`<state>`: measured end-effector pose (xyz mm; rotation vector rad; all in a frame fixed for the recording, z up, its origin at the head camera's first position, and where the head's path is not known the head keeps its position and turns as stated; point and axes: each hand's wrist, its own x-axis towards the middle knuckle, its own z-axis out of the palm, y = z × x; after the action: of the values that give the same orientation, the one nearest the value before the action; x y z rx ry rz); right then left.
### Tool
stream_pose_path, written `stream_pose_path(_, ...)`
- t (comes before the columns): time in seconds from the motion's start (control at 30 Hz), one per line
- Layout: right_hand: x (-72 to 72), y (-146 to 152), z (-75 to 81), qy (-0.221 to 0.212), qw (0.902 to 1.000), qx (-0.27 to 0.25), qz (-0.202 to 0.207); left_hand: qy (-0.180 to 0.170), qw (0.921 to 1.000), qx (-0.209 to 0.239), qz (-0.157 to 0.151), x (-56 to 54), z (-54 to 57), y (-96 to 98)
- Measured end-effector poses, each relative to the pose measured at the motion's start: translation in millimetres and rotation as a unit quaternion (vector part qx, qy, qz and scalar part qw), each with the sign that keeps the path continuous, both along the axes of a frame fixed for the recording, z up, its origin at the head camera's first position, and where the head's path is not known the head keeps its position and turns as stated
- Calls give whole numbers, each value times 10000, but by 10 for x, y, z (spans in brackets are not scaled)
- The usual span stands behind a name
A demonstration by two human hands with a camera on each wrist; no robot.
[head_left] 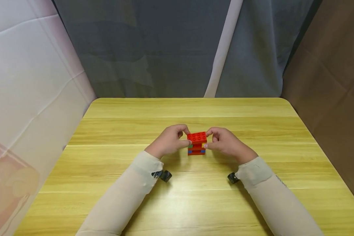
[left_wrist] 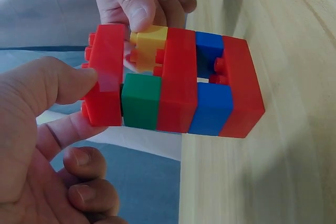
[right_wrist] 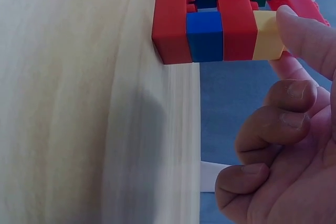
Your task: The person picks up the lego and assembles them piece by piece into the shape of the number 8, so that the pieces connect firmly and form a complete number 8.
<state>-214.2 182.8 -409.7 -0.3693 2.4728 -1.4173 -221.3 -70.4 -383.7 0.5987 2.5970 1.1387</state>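
A small tower of toy building bricks stands on the table. Its bottom red brick [left_wrist: 242,90] carries two blue bricks [left_wrist: 211,108], one at each end. Above these lie a middle red brick [left_wrist: 179,85], then a green brick [left_wrist: 142,100] on the left and a yellow brick [right_wrist: 268,35] on the right. The top red brick [head_left: 197,136] spans them, with a narrow gap over the green one. My left hand [head_left: 171,140] pinches the top brick's left end between thumb and index finger. My right hand [head_left: 225,141] pinches the yellow brick, thumb in front, index finger behind.
The wood-grain table [head_left: 106,131] extends around the tower on all sides. A grey curtain [head_left: 165,49] hangs behind it, with pale cloth [head_left: 32,65] on the left and brown cloth [head_left: 339,75] on the right. Both wrists wear small black cameras [head_left: 166,176].
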Motion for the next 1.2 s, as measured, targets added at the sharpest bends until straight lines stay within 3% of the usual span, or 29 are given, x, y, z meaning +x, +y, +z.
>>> stream_pose_path(0.27, 25, 40, 23, -20, 9999, 65, 153, -29, 9997, -224, 77, -1, -7, 59)
stream_pose_path(0.63, 38, 100, 131, 592, 9977, -228, 247, -26, 9998, -206, 8, 3, -1, 69)
stream_pose_path(1.2, 57, 65, 134, 438, 9985, -282, 171, -40, 9999, -113, -12, 0, -11, 47)
